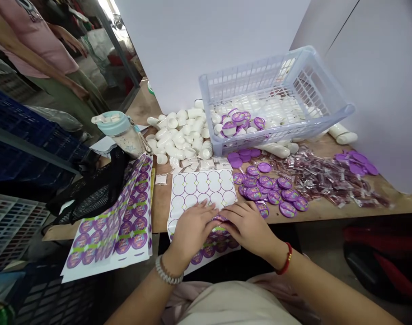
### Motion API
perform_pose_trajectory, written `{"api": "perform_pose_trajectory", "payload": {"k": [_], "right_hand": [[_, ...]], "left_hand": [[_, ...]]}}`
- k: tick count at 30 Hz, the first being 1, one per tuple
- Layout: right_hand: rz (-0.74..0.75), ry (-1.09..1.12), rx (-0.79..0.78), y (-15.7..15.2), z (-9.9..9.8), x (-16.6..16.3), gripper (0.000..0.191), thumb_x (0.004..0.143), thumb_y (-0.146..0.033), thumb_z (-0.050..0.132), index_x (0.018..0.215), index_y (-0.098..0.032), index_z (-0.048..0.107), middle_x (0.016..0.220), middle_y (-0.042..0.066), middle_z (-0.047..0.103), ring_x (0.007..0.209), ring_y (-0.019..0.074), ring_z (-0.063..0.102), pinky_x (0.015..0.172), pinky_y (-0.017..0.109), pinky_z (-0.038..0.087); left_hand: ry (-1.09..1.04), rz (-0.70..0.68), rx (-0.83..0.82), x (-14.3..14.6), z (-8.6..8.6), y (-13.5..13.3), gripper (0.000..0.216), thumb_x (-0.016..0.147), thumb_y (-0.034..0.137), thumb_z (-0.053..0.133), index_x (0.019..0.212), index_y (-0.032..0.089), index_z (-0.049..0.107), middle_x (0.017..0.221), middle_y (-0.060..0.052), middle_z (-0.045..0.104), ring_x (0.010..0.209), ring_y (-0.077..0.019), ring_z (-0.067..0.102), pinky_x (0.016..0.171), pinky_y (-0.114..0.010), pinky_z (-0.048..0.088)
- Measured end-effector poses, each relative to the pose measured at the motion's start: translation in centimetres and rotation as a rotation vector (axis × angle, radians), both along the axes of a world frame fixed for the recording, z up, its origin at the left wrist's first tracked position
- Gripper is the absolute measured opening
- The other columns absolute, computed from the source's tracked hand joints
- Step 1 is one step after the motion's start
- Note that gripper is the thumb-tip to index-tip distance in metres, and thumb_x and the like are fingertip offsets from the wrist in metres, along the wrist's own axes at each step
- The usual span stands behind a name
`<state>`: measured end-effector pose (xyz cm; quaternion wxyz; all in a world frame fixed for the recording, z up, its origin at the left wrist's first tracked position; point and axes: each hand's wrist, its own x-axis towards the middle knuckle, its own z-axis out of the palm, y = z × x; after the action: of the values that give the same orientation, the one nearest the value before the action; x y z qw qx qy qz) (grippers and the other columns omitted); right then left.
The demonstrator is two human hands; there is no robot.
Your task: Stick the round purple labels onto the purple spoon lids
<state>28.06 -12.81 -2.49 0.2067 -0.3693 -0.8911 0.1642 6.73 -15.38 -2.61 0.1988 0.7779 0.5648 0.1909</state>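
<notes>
My left hand [195, 226] and my right hand [248, 225] meet over a sticker sheet [202, 180] at the table's front edge. Between their fingertips shows a small purple disc [220, 218], mostly covered by the fingers; I cannot tell whether it is a lid or only a sticker. Both hands are closed around it. The sheet's upper rows are bare circle outlines, while purple round stickers [208, 251] remain on its lower part, which hangs over the edge. Close to my right hand lie several purple lids [254, 193] with printed labels.
A pale blue plastic basket [277, 135] holds white cups and lidded ones. White cups [182, 131] are heaped left of it, beside a tumbler [119, 131]. More sticker sheets [134, 216] overhang on the left. Small clear packets [321, 174] cover the right. Another person [46, 49] stands far left.
</notes>
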Motion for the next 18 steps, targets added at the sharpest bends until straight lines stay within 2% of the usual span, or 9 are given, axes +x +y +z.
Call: {"api": "perform_pose_trajectory", "payload": {"k": [4, 9, 12, 18], "right_hand": [[-0.022, 0.072, -0.030, 0.8, -1.0, -0.2, 0.016, 0.105, -0.030, 0.065, 0.114, -0.022, 0.076, 0.114, 0.007, 0.080, 0.103, 0.0238, 0.066, 0.089, 0.040, 0.039], [-0.034, 0.074, -0.055, 1.3, -0.8, 0.0, 0.011, 0.102, -0.025, 0.069, 0.108, -0.025, 0.078, 0.108, 0.004, 0.081, 0.100, 0.0225, 0.066, 0.086, 0.039, 0.036], [-0.060, 0.083, -0.071, 1.2, -0.4, -0.4, 0.008, 0.101, -0.027, 0.071, 0.105, -0.026, 0.078, 0.105, 0.002, 0.081, 0.098, 0.0225, 0.064, 0.085, 0.039, 0.033], [-0.100, 0.073, -0.012, 1.1, 0.1, -1.3, 0.012, 0.101, -0.022, 0.068, 0.094, -0.025, 0.077, 0.095, 0.001, 0.080, 0.092, 0.0212, 0.062, 0.082, 0.040, 0.030]], "left_hand": [[-0.089, 0.019, 0.009, -0.6, 0.0, -0.2, 0.027, 0.098, 0.026, 0.072, 0.124, 0.026, 0.079, 0.128, -0.007, 0.079, 0.133, -0.0306, 0.068, 0.115, -0.051, 0.054], [-0.207, 0.011, 0.006, -1.3, 0.2, -0.2, 0.022, 0.099, 0.019, 0.066, 0.114, 0.025, 0.080, 0.120, -0.005, 0.082, 0.120, -0.0254, 0.075, 0.109, -0.043, 0.059], [-0.235, 0.010, 0.022, -1.3, 0.1, -0.2, 0.020, 0.100, 0.018, 0.064, 0.109, 0.024, 0.081, 0.112, -0.005, 0.083, 0.116, -0.0251, 0.077, 0.107, -0.043, 0.060], [-0.273, 0.030, 0.056, -1.0, -0.4, -0.4, 0.021, 0.102, 0.021, 0.062, 0.106, 0.025, 0.082, 0.109, -0.005, 0.084, 0.109, -0.0244, 0.078, 0.109, -0.046, 0.059]]}}
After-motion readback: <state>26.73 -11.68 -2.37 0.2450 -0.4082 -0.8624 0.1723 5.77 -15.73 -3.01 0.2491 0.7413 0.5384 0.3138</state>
